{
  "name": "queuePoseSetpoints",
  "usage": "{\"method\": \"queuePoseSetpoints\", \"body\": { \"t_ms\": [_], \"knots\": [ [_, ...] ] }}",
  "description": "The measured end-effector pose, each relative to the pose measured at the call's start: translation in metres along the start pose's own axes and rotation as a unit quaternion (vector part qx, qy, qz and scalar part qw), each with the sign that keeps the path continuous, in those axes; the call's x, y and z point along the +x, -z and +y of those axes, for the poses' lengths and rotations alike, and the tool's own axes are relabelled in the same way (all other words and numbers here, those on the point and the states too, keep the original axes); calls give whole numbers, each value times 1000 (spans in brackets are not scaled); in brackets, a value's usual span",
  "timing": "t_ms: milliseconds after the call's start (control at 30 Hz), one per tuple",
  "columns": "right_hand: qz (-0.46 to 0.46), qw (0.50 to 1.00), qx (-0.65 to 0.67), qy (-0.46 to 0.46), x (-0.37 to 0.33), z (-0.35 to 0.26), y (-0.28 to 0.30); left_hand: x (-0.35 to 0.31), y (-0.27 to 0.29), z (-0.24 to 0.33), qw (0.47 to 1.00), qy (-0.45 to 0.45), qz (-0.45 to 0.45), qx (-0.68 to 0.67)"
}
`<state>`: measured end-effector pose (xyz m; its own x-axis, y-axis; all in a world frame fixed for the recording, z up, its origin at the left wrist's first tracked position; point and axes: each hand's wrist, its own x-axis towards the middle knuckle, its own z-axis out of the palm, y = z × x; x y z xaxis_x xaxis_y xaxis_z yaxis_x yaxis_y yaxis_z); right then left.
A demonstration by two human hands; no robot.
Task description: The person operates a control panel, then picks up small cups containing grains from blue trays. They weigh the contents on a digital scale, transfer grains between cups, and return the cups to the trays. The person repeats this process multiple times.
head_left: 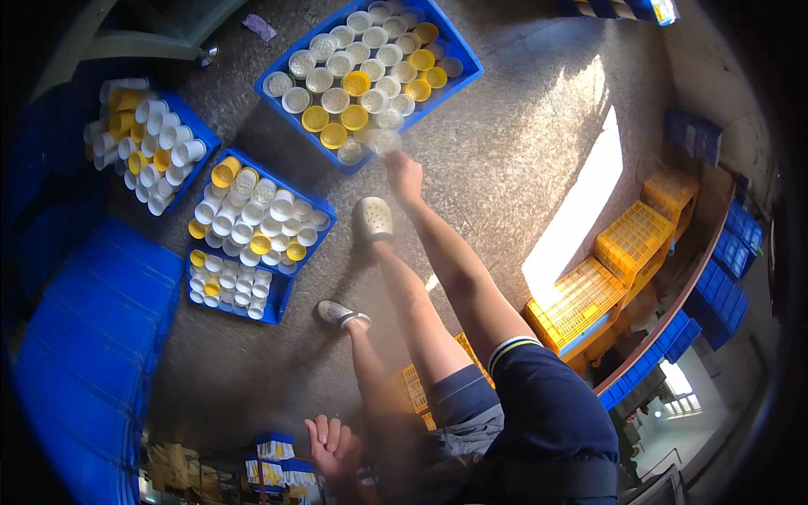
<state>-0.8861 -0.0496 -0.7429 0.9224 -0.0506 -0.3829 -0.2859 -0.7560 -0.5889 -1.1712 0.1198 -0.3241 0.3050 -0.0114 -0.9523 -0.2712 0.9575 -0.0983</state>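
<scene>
My right hand (404, 177) is stretched out over the near corner of a large blue crate (446, 97). It is closed on a blurred whitish, scoop-like thing (383, 141), whose exact kind I cannot make out. Rows of upright white cups (319, 81) and yellow cups (356, 82) stand in this crate, many with pale grainy contents. Low in the picture, near my body, my left hand (333, 446) is palm up with loosely curled fingers and nothing visible in it.
Left of my feet, two blue crates (284, 299) hold tilted white and yellow cups; another crate (202, 135) lies beyond them. A blue sheet-like surface (93, 320) covers the left. Yellow slatted crates (581, 303) line the right, beside a bright sunlit patch (581, 202).
</scene>
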Motion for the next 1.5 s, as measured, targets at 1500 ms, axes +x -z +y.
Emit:
{"method": "queuePoseSetpoints", "body": {
  "t_ms": [1500],
  "knots": [
    [-270, 925, -253, 82, 50, 31, -73, 67, 33, 2, 998, 17, 51, 14]
  ]
}}
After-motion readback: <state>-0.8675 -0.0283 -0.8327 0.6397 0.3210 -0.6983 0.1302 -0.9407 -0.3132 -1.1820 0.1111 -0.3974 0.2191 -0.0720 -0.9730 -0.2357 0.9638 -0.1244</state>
